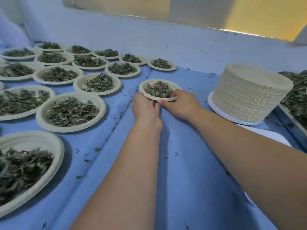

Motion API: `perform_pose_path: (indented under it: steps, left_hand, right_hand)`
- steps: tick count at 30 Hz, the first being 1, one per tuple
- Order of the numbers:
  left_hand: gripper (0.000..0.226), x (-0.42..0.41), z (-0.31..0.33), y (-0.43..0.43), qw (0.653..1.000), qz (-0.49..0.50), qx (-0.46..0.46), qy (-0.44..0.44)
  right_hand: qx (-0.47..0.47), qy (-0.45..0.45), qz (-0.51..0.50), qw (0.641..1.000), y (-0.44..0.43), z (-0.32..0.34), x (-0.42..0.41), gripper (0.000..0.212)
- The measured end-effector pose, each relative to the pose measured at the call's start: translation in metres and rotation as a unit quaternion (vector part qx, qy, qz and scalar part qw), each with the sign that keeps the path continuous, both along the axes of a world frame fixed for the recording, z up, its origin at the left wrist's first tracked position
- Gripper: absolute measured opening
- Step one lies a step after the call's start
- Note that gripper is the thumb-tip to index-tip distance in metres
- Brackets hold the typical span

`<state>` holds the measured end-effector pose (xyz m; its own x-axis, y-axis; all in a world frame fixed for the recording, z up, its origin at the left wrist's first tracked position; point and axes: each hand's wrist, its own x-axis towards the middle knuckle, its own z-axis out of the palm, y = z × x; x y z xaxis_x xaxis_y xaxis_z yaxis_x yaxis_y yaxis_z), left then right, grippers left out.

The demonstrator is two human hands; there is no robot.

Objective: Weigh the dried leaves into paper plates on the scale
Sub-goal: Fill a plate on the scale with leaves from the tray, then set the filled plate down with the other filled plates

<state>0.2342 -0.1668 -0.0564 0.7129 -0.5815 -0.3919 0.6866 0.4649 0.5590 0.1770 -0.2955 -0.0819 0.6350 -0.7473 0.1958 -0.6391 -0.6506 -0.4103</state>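
Held plate: one paper plate [141, 87] heaped with dried leaves [158, 89] is kept level at the right end of the rows, beside the fold in the blue cloth [182, 163]. Whether it is touching the cloth cannot be told.
Left hand: the left hand [144, 107] is curled around the near-left rim and grips it.
Right hand: the right hand [181, 103] is clamped on the near-right rim, with the thumb laid along the edge. Two hands are probably used so that nothing is spilled.
Filled plates: fifteen filled plates [71, 129] are counted on the left, set close together in rows, presumably so that weighed portions are kept apart. A sliver of one more is cut off by the left edge.
Empty plates: one tall stack [249, 95] is parked on a white disc [216, 110] within reach on the right. Its plates are too many to be counted.
Leaf supply: one tray [289, 116] of loose leaves is partly seen at the far right.
Scale: no scale can be identified with certainty.
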Motion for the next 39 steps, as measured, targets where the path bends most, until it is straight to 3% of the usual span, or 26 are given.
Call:
perform_pose_path:
  steps: [5,8,12,20,25,29,39]
  left_hand:
    - [0.019,-0.001,-0.003,-0.004,0.998,-0.015,-0.035,0.043]
    - [0.036,0.000,0.002,-0.002,0.998,-0.020,-0.039,0.051]
    - [0.026,0.001,0.005,-0.002,0.998,-0.030,-0.031,0.041]
    - [0.039,-0.008,0.004,-0.007,0.997,-0.018,-0.043,0.053]
    - [0.020,-0.008,0.002,-0.010,0.997,-0.023,-0.047,0.048]
    - [0.031,-0.008,0.001,-0.011,0.999,-0.033,-0.022,0.036]
    - [0.031,-0.009,0.000,-0.012,0.999,-0.040,0.020,0.026]
  right_hand:
    - [0.008,0.019,-0.046,0.999,-0.019,-0.008,0.038,0.073]
    - [0.026,0.036,-0.060,0.997,-0.029,-0.006,0.056,0.079]
    - [0.034,0.047,-0.071,0.996,-0.037,-0.006,0.071,0.083]
    - [0.028,0.042,-0.076,0.996,-0.049,-0.008,0.088,0.083]
    - [0.016,0.045,-0.081,0.996,-0.053,-0.010,0.094,0.084]
    - [0.017,0.043,-0.083,0.995,-0.055,-0.009,0.096,0.084]
    - [0.015,0.032,-0.081,0.996,-0.060,-0.007,0.100,0.078]
